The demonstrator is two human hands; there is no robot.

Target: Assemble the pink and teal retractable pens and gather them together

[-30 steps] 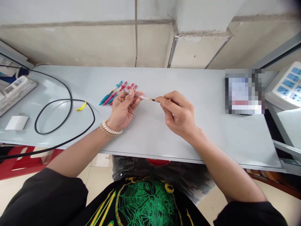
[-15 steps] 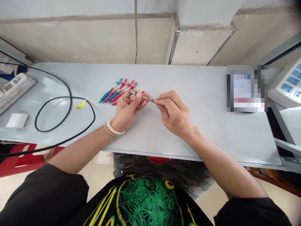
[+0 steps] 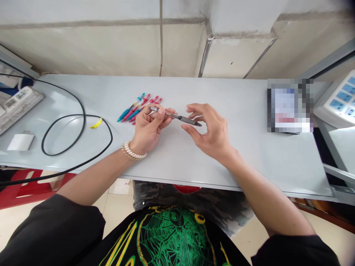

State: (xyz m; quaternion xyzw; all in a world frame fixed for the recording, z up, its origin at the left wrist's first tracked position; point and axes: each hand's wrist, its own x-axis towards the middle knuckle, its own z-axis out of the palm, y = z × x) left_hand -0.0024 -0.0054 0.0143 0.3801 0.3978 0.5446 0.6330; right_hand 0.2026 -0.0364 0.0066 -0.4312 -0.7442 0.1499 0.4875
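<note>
Between the thumb and fingers of my left hand [image 3: 149, 127] is a grey ballpoint pen [image 3: 188, 120], held by its clear, clip-end part. Its dark grey grip and tip point right and slightly down. Around that tip, my right hand [image 3: 209, 129] has its thumb and fingers spread apart; the tip lies in the gap between them, and no clear contact shows. Several teal and pink pens [image 3: 135, 107] lie side by side on the table, just behind my left hand, which hides part of them.
A black cable [image 3: 111, 136] with a yellow tag loops over the left of the table [image 3: 249, 155]. A white adapter [image 3: 21, 142] and a power strip [image 3: 20, 101] lie further left. On the right are a blurred-out box [image 3: 285, 107] and a white device [image 3: 340, 98].
My right hand has opened off the pen's grip and shifted slightly right. The grip and tip now show. My left hand keeps its hold on the pen.
</note>
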